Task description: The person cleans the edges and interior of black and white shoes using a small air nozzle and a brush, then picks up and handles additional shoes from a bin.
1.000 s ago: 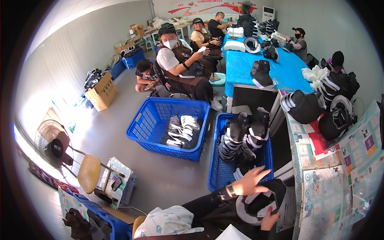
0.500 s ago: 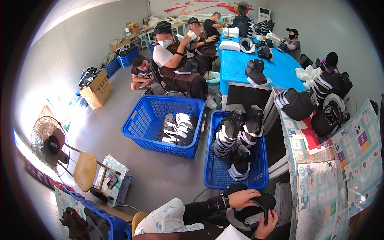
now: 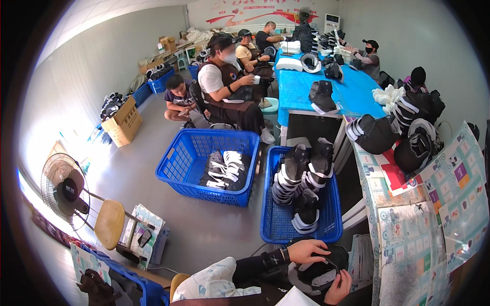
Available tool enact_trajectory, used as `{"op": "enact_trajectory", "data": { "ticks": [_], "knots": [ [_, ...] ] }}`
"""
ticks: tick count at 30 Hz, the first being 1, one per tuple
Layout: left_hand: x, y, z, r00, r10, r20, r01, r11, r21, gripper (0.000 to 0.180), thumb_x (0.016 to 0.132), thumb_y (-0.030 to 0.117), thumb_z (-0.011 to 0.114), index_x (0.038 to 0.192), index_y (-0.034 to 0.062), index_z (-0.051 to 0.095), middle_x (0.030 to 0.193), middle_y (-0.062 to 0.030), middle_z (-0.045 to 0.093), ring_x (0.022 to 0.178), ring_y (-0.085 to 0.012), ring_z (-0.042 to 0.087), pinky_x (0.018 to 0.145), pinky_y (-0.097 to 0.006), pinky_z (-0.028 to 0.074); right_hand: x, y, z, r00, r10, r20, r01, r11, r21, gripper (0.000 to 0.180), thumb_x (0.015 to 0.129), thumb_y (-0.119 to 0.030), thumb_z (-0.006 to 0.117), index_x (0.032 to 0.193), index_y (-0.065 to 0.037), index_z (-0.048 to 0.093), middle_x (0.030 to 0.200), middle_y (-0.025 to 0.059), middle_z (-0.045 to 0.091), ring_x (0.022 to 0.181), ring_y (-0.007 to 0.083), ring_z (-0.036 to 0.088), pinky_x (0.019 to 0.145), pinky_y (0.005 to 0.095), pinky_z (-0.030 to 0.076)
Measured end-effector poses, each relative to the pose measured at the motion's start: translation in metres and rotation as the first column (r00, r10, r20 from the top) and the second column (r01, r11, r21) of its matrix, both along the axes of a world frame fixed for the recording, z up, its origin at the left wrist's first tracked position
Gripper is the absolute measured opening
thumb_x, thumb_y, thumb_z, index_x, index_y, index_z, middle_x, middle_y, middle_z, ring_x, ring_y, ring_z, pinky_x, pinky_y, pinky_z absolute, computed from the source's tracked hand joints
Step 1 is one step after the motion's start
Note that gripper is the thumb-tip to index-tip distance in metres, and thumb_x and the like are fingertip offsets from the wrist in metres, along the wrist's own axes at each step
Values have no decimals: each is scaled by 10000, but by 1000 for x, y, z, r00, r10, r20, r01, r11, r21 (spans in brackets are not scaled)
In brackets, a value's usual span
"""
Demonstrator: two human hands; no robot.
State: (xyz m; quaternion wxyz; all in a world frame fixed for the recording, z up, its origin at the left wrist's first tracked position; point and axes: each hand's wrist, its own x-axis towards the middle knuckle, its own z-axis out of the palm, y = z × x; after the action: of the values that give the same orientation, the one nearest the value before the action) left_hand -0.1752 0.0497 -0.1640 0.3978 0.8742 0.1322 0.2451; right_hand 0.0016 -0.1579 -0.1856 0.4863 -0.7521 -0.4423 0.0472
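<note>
Room, far left: a standing fan [image 3: 65, 189] beside a wooden stool [image 3: 109, 223], and a cardboard box [image 3: 122, 121] near the wall. Centre floor: two blue crates; the left crate [image 3: 204, 166] and the right crate [image 3: 301, 214] both hold black-and-white padded pieces. Seated people work beyond them, along a blue surface [image 3: 326, 92]. Bottom edge: the left hand [image 3: 306, 251] lies on a black padded piece [image 3: 319, 270], fingers curled over it. The right hand [image 3: 338, 288] grips its lower edge, fingers pressed against it. Right: a surface [image 3: 423, 229] covered with printed sheets.
</note>
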Motion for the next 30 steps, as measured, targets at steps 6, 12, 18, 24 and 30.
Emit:
{"op": "enact_trajectory", "data": {
  "ticks": [6,12,18,24,30],
  "knots": [
    [3,4,-10,1000,-14,3,14,997,-74,313,1008,265,680,1271,109,747,1216,-126,662,1099,-317,660,954,-371,530,-3,8,-4,986,-92,140,85,995,59,162,1033,-93,610,1048,57,667,1000,189,672,940,379,656,847,427,522],
    [20,-15,-17,977,201,72,-195,977,-84,185,987,183,688,1090,39,739,1013,-113,657,959,-319,655,844,-378,530,7,14,-17,988,-152,22,151,987,50,180,1025,-125,632,973,47,629,923,167,637,848,348,615,803,403,499],
    [33,-10,-42,959,284,-6,-271,907,-322,281,1038,256,619,959,-12,648,881,-190,645,863,-401,645,765,-437,504,69,-5,-71,848,33,-529,-67,997,-46,189,1021,-124,620,1125,18,688,1076,156,703,995,309,665,923,411,520],
    [35,-14,-46,986,167,6,-149,893,-425,321,1095,297,539,1024,-10,601,878,-189,627,805,-311,621,757,-402,494,56,-5,-38,759,72,-647,-166,983,-85,307,1075,-225,634,1284,-3,663,1266,126,674,1176,263,620,1009,421,495],
    [45,-17,-46,988,140,68,-85,852,-517,244,1088,261,567,1086,18,589,899,-111,632,839,-192,602,787,-343,498,7,15,52,877,311,367,-266,949,-167,578,976,-335,745,1395,25,573,1328,276,594,1235,353,578,1014,457,478]
  ]
}}
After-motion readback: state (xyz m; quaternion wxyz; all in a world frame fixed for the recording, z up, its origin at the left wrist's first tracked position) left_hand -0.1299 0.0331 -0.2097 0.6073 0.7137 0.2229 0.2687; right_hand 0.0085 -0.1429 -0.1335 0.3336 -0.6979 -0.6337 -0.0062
